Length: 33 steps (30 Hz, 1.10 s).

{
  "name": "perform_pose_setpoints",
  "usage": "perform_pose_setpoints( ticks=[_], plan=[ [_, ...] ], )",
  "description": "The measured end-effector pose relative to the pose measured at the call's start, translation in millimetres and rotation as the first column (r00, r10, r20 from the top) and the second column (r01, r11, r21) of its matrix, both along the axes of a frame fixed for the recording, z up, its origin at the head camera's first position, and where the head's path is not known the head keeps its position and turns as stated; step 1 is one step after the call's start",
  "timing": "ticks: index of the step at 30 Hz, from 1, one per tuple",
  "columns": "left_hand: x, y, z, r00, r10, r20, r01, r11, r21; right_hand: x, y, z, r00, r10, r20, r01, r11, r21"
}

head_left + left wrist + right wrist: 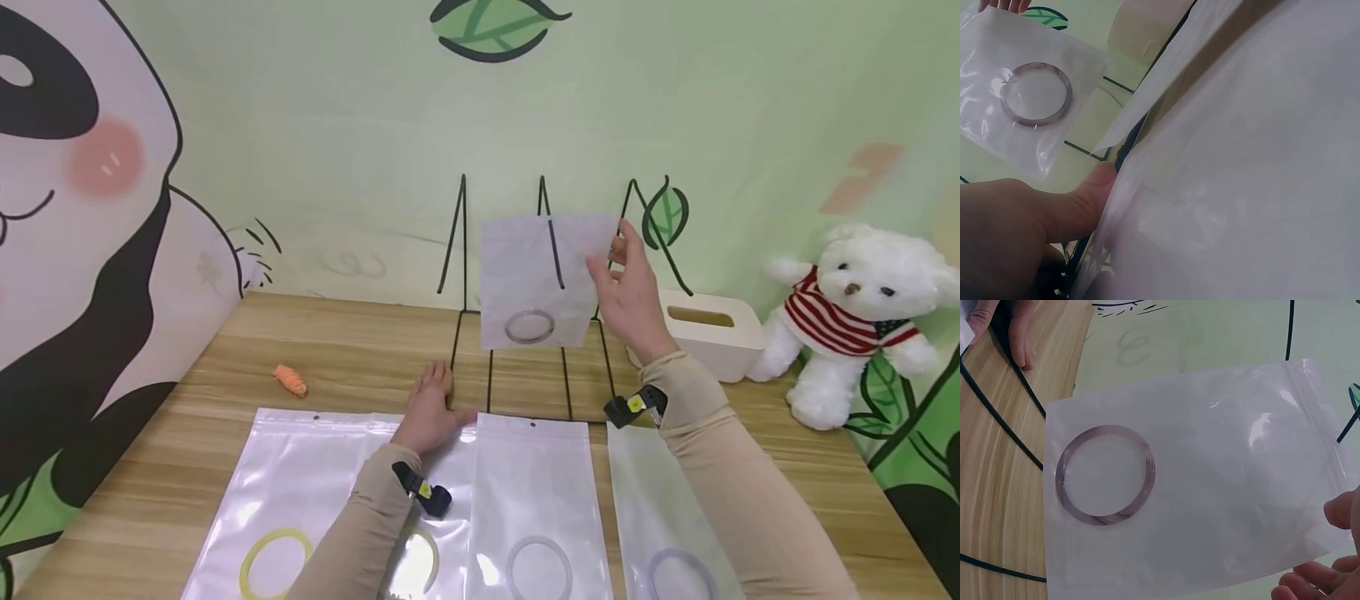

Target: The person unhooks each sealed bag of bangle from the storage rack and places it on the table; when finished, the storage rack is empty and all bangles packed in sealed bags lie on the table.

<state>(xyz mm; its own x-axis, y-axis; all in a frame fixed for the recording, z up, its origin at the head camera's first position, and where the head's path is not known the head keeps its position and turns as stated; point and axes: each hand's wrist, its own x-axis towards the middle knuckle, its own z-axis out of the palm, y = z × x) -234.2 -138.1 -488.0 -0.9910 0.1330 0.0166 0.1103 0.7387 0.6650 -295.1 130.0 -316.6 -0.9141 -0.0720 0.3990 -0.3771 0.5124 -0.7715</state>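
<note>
A black wire rack [453,342] with upright hooks stands on the table. From its middle hook hangs a clear zip bag [517,258] holding a greyish-purple bangle [1105,475]. My right hand [633,296] is at the bag's right edge, its thumb [1341,509] over the front and its fingers apart just past the edge. Low on the rack's left side, my left hand [427,417] rests with fairly straight fingers, the black rod between thumb and fingers. Its thumb [1094,187] lies along the top edge of the bags in front.
Several bagged bangles lie along the table's front: a yellow bangle [251,562], a pale bangle [540,542] and a lilac bangle [682,558] among them. An orange clip-like item [290,380] lies left. A tissue box [712,350] and white teddy bear [847,350] stand right.
</note>
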Motion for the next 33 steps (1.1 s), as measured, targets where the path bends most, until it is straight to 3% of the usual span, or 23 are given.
perform_pose_setpoints(
  ticks=[13,33],
  plan=[
    [-1.4,0.5,3.0,1.0,-0.001,-0.01,0.001,1.0,-0.014,2.2,-6.1,1.3,0.988,-0.031,-0.148,0.019,0.997,-0.079],
    [1.4,-0.1,2.6,1.0,-0.001,-0.006,0.001,1.0,-0.003,7.9,-16.7,-4.3,0.926,-0.137,-0.352,0.069,0.978,-0.199]
  ],
)
